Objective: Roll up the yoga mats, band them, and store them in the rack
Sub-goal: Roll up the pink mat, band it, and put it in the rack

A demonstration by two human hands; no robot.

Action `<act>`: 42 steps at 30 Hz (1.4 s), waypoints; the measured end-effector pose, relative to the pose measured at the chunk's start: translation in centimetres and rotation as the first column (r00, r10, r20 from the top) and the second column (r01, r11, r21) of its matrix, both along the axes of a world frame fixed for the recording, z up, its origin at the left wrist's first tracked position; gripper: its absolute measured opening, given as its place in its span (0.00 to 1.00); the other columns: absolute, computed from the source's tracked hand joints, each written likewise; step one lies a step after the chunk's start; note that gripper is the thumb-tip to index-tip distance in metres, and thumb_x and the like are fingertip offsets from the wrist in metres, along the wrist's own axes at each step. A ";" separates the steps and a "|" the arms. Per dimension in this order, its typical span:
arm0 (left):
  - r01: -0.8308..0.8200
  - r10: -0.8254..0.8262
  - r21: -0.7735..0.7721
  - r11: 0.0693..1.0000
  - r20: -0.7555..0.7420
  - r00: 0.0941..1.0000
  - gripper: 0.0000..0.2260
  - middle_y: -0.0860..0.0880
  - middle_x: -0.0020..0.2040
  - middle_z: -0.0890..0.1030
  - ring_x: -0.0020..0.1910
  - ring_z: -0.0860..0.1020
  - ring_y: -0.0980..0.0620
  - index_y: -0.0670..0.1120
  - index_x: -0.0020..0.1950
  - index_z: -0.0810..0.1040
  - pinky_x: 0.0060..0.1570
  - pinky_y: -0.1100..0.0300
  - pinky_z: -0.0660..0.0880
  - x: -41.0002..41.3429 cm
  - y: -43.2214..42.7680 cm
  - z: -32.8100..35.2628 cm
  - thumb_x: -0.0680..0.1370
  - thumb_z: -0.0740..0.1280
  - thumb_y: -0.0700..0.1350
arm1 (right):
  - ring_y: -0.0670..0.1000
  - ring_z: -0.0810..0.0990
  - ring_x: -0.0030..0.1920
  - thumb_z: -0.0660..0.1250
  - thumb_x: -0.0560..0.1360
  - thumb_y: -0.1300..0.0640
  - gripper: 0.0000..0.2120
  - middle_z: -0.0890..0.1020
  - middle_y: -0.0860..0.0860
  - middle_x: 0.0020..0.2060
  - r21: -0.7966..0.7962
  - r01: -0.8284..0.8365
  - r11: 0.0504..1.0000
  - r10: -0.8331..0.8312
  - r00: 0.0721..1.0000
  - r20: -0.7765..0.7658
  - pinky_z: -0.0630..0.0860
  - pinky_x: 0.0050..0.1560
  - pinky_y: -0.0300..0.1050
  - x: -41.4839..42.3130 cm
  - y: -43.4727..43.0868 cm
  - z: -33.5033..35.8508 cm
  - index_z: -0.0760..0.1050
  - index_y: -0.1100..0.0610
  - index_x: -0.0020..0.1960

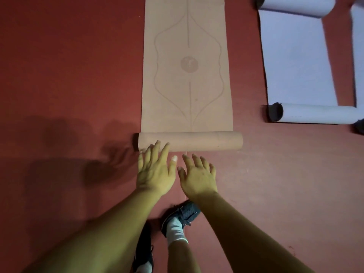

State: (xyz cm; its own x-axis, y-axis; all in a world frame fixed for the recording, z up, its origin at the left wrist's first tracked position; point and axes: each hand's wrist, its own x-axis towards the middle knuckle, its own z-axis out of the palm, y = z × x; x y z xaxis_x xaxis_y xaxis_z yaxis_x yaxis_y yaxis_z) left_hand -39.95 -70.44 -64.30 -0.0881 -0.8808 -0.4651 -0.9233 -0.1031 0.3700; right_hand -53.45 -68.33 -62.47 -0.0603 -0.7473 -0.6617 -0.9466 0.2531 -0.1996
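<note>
Tan yoga mat [187, 75] lies partly rolled on the floor [69, 75]. The left hand [155, 172] rests straight fingers on the roll [197, 143]; the right hand [198, 176] hovers just short of it, fingers spread, holding nothing.

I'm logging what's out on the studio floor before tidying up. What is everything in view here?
Tan yoga mat with line pattern: one, tan, centre of floor; near end rolled into a tube, rest flat.
Pale lilac yoga mat: one, lilac, right of the tan mat; flat middle, both ends curled into rolls.
Second pale lilac mat: one, lilac, right edge; only a strip shows.
Red floor: one, red, under everything.
Dark trainers with white socks: two, dark, bottom centre.
Left hand: one, open, fingers touching the tan mat's rolled end.
Right hand: one, open, just short of that roll.
</note>
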 end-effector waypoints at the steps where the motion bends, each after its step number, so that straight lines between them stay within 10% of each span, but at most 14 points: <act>1: 0.026 -0.026 -0.010 1.000 -0.003 1.000 0.39 0.50 0.83 0.52 0.81 0.49 0.48 0.55 0.82 0.55 0.78 0.48 0.39 0.2 0.1 0.1 0.73 0.32 0.65 | 0.57 0.50 0.82 0.48 0.86 0.42 0.27 0.55 0.53 0.82 -0.010 0.012 1.000 -0.012 1.000 -0.012 0.46 0.80 0.60 0.2 0.2 0.1 0.51 0.46 0.83; 13: 0.066 -0.063 -0.098 0.993 0.037 0.997 0.26 0.50 0.82 0.54 0.81 0.51 0.48 0.54 0.81 0.57 0.79 0.47 0.42 1.4 1.7 2.5 0.84 0.47 0.60 | 0.56 0.51 0.81 0.47 0.85 0.41 0.27 0.56 0.53 0.82 -0.094 0.043 0.995 -0.047 0.998 -0.038 0.47 0.80 0.60 0.0 1.6 3.1 0.51 0.47 0.83; 25: -0.043 0.054 -0.120 0.992 0.089 0.995 0.35 0.49 0.81 0.60 0.79 0.57 0.46 0.53 0.80 0.63 0.78 0.45 0.46 -8.1 7.4 -1.9 0.77 0.40 0.64 | 0.59 0.49 0.81 0.47 0.86 0.42 0.27 0.55 0.54 0.82 -0.046 -0.045 0.998 0.048 0.997 0.058 0.46 0.79 0.62 -9.4 4.9 -2.2 0.52 0.48 0.83; 38: 0.105 -0.074 -0.162 0.981 0.183 0.980 0.37 0.50 0.83 0.49 0.81 0.49 0.49 0.55 0.82 0.53 0.78 0.48 0.39 -12.8 1.6 -25.5 0.75 0.33 0.65 | 0.59 0.50 0.81 0.49 0.86 0.44 0.26 0.53 0.54 0.82 -0.183 -0.188 0.965 0.187 0.982 -0.022 0.47 0.78 0.60 -15.3 -1.8 -25.6 0.55 0.50 0.81; 42: 0.128 -0.086 -0.197 0.972 0.211 0.974 0.28 0.49 0.83 0.47 0.81 0.49 0.48 0.54 0.83 0.50 0.79 0.46 0.43 -12.7 -1.9 -33.1 0.83 0.44 0.61 | 0.59 0.50 0.81 0.49 0.85 0.44 0.26 0.53 0.54 0.82 -0.255 -0.233 0.938 0.225 0.972 -0.064 0.49 0.78 0.61 -15.5 -4.8 -32.8 0.55 0.50 0.81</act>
State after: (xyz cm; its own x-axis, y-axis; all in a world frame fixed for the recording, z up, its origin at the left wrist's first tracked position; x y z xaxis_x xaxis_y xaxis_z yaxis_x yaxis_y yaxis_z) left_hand -52.62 -72.36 -97.44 -0.1114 -0.9504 -0.2904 -0.9819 0.0601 0.1797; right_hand -68.93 -73.11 -95.28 0.1142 -0.8888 -0.4438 -0.9800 -0.0276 -0.1969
